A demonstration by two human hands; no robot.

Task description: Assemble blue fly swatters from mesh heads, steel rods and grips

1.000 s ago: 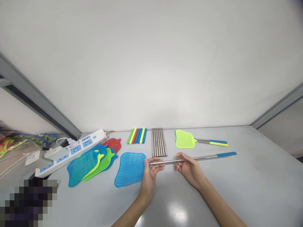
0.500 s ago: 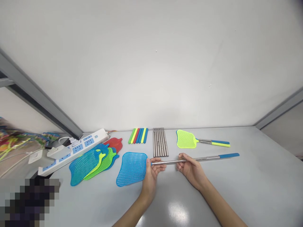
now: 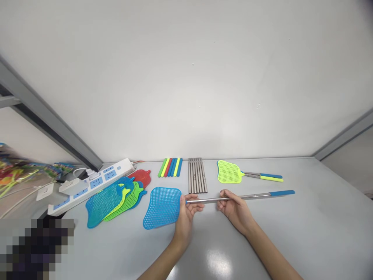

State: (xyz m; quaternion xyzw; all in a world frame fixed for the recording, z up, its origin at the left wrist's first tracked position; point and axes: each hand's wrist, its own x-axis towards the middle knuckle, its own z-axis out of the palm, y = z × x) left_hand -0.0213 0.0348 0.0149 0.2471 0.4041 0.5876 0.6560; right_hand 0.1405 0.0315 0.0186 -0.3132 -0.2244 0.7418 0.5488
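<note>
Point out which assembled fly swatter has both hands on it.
The blue swatter nearest the camera: the left hand holds its neck and the right hand its metal rod. The lime-topped pair lies on the table behind, untouched.

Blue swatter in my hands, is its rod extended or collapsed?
Extended: its metal rod runs far longer than on the yellow swatter.

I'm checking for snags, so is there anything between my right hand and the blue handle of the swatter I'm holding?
Nothing visible. From your right hand, the blue swatter's metal shaft runs uncovered to the blue handle. The yellow-green swatter lies farther back, apart from both.
</note>
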